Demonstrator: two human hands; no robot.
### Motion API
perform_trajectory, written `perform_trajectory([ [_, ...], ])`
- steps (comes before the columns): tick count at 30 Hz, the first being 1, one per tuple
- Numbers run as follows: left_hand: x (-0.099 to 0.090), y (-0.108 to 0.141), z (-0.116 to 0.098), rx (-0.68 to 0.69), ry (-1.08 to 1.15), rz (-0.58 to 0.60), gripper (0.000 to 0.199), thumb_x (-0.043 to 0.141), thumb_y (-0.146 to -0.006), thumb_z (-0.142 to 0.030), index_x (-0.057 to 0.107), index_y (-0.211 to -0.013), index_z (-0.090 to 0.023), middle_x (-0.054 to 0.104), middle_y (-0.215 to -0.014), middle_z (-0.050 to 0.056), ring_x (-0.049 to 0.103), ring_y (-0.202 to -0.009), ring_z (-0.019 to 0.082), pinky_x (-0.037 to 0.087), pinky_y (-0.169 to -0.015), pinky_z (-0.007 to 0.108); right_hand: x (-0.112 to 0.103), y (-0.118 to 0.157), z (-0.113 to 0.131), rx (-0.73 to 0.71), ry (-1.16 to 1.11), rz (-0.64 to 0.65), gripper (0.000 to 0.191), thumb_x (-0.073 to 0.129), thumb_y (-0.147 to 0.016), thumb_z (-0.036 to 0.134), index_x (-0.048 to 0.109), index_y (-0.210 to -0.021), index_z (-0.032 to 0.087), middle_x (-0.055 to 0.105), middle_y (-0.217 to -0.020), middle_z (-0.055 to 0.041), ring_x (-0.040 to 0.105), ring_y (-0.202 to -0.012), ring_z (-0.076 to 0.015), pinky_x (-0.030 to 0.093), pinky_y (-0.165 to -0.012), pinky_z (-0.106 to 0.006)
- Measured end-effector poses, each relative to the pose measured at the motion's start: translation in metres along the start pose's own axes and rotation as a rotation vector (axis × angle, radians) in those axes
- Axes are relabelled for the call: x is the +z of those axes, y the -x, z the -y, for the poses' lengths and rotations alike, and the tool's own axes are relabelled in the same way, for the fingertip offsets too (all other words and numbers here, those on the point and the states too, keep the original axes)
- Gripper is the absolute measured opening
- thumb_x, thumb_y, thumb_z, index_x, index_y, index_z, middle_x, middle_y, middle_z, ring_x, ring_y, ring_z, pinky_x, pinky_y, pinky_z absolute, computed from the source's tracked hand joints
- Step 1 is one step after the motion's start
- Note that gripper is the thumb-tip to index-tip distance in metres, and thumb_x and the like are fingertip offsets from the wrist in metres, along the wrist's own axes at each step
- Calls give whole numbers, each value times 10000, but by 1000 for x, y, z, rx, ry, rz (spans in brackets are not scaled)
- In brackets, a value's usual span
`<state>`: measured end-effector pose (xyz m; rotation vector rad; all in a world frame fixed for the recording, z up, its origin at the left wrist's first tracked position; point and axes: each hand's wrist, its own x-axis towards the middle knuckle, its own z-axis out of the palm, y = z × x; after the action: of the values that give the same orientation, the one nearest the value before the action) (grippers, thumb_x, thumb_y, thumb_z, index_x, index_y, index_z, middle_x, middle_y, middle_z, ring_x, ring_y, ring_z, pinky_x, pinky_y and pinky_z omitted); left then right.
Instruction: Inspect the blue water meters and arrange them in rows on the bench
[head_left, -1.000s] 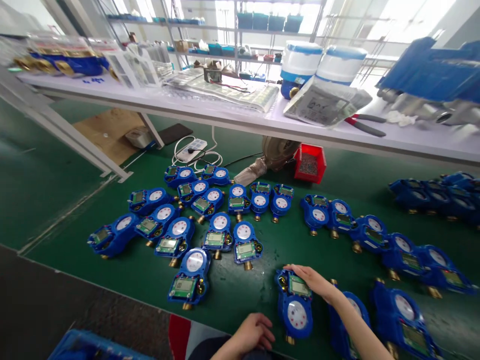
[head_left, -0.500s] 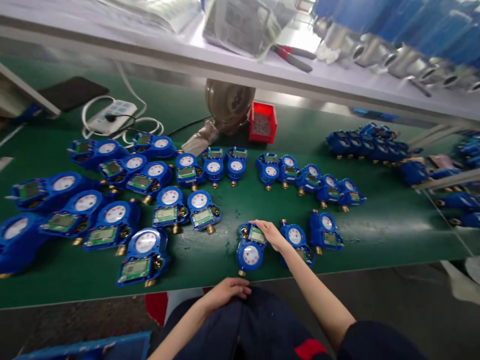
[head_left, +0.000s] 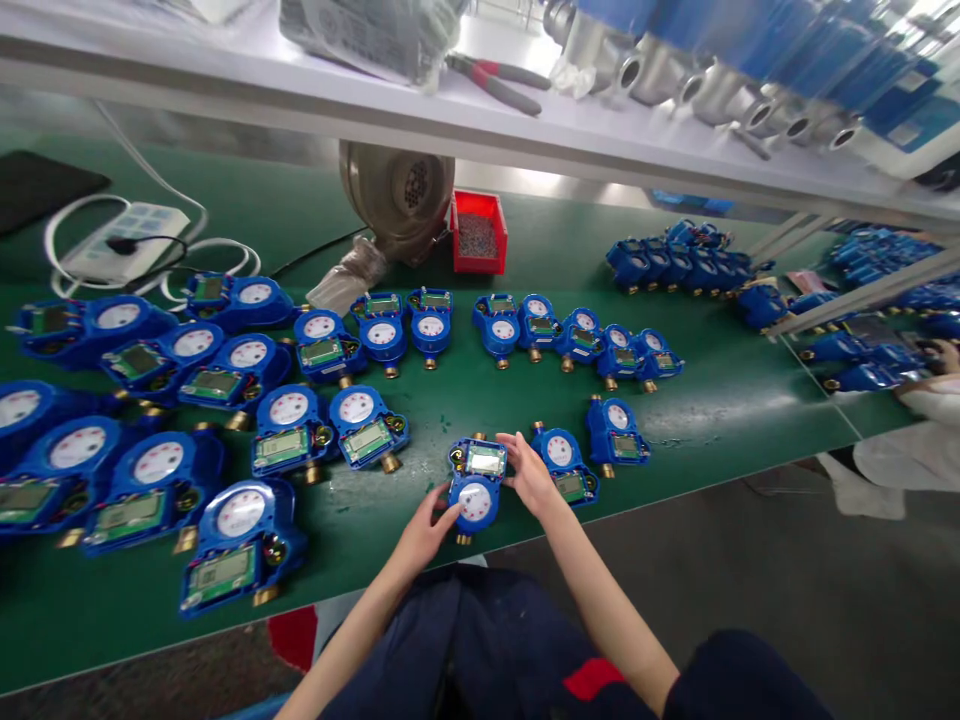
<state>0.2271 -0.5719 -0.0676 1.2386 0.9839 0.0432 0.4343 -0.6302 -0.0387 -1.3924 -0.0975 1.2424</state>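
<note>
A blue meter (head_left: 475,503) with a round white dial and a small grey display lies on the green bench near its front edge. My left hand (head_left: 424,528) has its thumb and fingers around the meter's left side, by the dial. On the meter's right side, next to the display, my right hand (head_left: 529,474) holds it with thumb and fingers. Another blue meter (head_left: 560,450) lies just right of my right hand, and one more (head_left: 618,416) sits beyond it. Many similar meters stand to the left, one of them (head_left: 367,424) nearest to the held meter.
A red bin (head_left: 480,262) of small parts sits behind, beside a grey blower (head_left: 397,195). A power strip (head_left: 126,245) with cables is at the back left. Above runs a white shelf (head_left: 300,118) with pliers (head_left: 499,82). A person's hand (head_left: 946,355) shows at the far right.
My left hand has risen from the lap to the meter's left side. My right hand has stayed at the meter, which is turned slightly. The view has shifted to the right.
</note>
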Motion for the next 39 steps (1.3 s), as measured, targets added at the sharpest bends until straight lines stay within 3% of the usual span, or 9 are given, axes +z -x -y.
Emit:
perform_trajectory([
  [6,8,-9,12,18,-28,-12,746,521,-774,-559,341,-1367,-143,615,-1068,141,642,-907,248,521,-738,344,-7,28,-16,-61,-98,49,394,444,-847,564,550,-1178,378,466,-1383,9,529,-1086,-228,488,-727,-333],
  [12,9,-7,12,18,-12,-14,745,537,-766,-563,339,-1364,-166,606,-1030,116,643,-845,233,533,-676,333,-5,22,-12,-53,52,71,397,540,-819,499,532,-1195,372,600,-1168,-22,565,-953,-195,486,-676,-299],
  [20,14,-2,8,15,-10,-23,734,521,-775,-565,332,-1364,-170,605,-1025,106,653,-814,220,525,-667,313,-4,18,-12,-95,107,29,361,587,-791,451,571,-1140,359,576,-1172,-10,556,-972,-194,506,-654,-283],
  [24,3,-2,13,22,-36,-17,633,452,-811,-569,404,-1302,-171,641,-1034,104,660,-842,226,522,-679,318,-4,19,-13,-104,99,18,355,599,-782,435,580,-1127,353,585,-1161,-8,565,-966,-194,515,-656,-289],
  [27,-22,-3,31,152,-254,-200,470,387,-852,-546,552,-1118,-195,661,-1036,90,643,-906,236,493,-792,352,-4,19,-11,-99,103,-2,353,607,-774,429,589,-1117,346,594,-1149,-6,570,-934,-185,510,-627,-268],
  [30,-54,-4,60,337,-713,-526,369,393,-874,-480,603,-985,-198,656,-1006,95,588,-963,265,417,-889,394,-3,20,-9,-92,107,-11,354,609,-772,423,593,-1117,345,595,-1154,-5,566,-935,-182,502,-609,-247],
  [32,-71,-6,78,373,-983,-662,351,362,-897,-412,605,-957,-167,644,-930,114,566,-913,276,401,-851,400,-4,20,-9,-91,109,-14,355,610,-771,423,595,-1117,345,594,-1157,-6,565,-934,-181,500,-604,-242],
  [36,-81,-7,96,342,-1344,-740,337,313,-916,-299,604,-908,-130,592,-812,118,525,-825,275,364,-748,375,-5,18,-11,-98,108,-3,359,607,-773,432,596,-1120,344,591,-1161,-10,564,-946,-188,515,-628,-266],
  [39,-77,-7,94,351,-1447,-751,313,323,-911,-268,601,-900,-126,563,-795,110,504,-810,268,333,-723,360,-6,17,-13,-101,120,0,373,603,-774,445,593,-1134,349,584,-1176,-11,555,-992,-200,524,-661,-285],
])
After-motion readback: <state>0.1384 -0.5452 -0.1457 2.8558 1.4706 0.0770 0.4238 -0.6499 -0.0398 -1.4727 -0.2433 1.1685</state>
